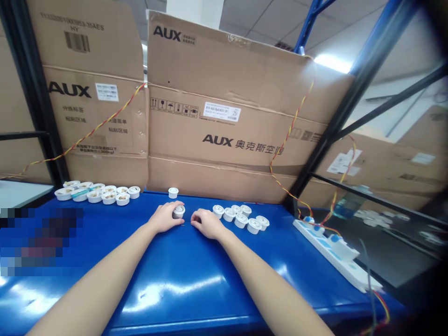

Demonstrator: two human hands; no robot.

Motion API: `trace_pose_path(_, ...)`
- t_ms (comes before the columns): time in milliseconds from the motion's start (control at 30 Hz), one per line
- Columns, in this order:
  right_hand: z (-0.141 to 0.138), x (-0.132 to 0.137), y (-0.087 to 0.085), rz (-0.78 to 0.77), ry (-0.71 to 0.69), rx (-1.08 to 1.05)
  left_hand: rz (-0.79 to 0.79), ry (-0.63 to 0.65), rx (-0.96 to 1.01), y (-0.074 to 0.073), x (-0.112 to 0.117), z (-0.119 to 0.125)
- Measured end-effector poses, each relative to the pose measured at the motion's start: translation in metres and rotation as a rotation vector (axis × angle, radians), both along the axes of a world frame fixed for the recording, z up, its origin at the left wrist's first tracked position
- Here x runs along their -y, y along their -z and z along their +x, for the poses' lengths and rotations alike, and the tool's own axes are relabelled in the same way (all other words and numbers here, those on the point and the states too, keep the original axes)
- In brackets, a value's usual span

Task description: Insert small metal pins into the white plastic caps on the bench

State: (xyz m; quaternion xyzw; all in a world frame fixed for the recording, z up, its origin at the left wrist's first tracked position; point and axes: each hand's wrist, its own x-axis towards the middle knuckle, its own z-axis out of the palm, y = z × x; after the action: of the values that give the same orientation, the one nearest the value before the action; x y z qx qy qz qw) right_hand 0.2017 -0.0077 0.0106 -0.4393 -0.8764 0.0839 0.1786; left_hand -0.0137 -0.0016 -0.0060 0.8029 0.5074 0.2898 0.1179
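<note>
My left hand [164,217] rests on the blue tabletop [182,275], its fingers curved around a small white plastic cup [178,212]. My right hand [207,223] lies just to the right, fingers loosely curled and holding nothing. Beyond it stands a cluster of several white cups [241,220]. Farther left, a second cluster of white cups [94,193] holds a brownish filling. One lone white cup [173,192] sits near the back edge, behind my left hand.
Large cardboard AUX cartons [224,121] stand behind the table. A dark metal shelf upright [350,107] rises at the right, and a twisted red-yellow wire [290,144] runs across the cartons. A white power strip [327,247] lies at the table's right. A blurred patch covers the left part.
</note>
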Motion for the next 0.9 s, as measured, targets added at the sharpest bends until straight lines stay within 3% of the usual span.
trace_pose_path(200, -0.003, -0.004, 0.005, -0.011, -0.016, -0.051, 0.115, 0.015, 0.030, -0.008, 0.006, 0.003)
trace_pose_path(300, -0.004, -0.006, 0.005, -0.073, -0.013, -0.198, 0.235, 0.108, -0.001, -0.017, 0.012, 0.009)
trace_pose_path(433, -0.005, -0.007, 0.003, -0.222, -0.065, -0.386, 0.258, 0.216, -0.086, -0.025, 0.018, 0.019)
trace_pose_path(667, -0.005, -0.005, 0.001, -0.414, -0.080, -0.555, 0.307, 0.183, -0.097, -0.025, 0.017, 0.020)
trace_pose_path(900, -0.008, -0.005, 0.002, -0.472, -0.079, -0.688, 0.293, 0.126, -0.021, -0.023, 0.016, 0.020)
